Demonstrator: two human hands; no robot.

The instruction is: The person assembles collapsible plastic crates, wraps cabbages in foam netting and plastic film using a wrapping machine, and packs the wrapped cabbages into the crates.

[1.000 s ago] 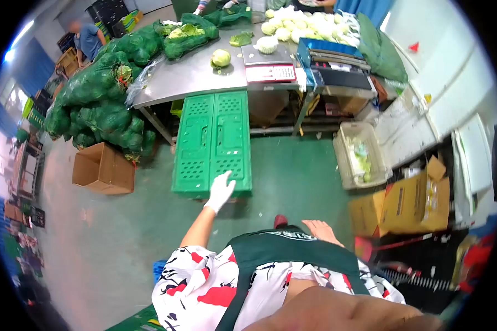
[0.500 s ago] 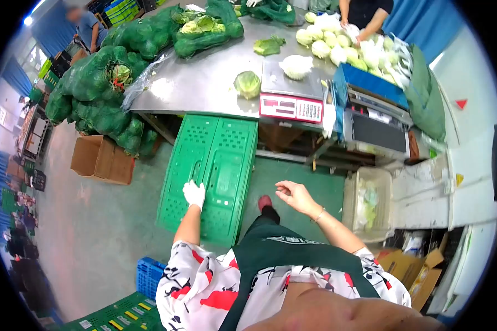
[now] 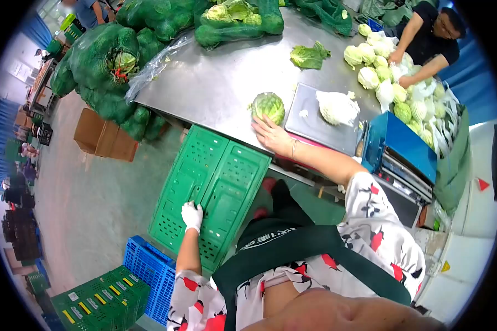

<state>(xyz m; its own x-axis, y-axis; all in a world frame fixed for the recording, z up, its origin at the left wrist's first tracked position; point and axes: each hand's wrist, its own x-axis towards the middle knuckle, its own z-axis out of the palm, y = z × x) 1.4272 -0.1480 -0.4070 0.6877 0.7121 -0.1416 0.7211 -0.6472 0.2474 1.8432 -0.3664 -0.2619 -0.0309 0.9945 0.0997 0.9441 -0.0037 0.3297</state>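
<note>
My left hand [image 3: 192,216], in a white glove, is closed at the middle of the green crate lid [image 3: 215,182], its fingertips hooked at the slot there. My bare right hand [image 3: 273,135] reaches over the table edge, fingers spread against the near side of a round green cabbage [image 3: 268,107]. That cabbage rests on the steel table [image 3: 215,83]. Right of it, a white-wrapped cabbage [image 3: 337,107] lies on the scale [image 3: 309,118]. A loose leafy piece [image 3: 310,55] lies farther back on the table.
Green net sacks of cabbages [image 3: 107,71] are piled at the left above a cardboard box [image 3: 105,135]. Blue [image 3: 149,273] and green crates [image 3: 102,298] stand at lower left. A blue machine [image 3: 403,146] and a co-worker [image 3: 433,36] handling cabbages [image 3: 392,83] are at the right.
My right hand has moved up from above the floor onto the cabbage. My left hand has moved to the crate's middle slot and closed there. The view has shifted toward the table.
</note>
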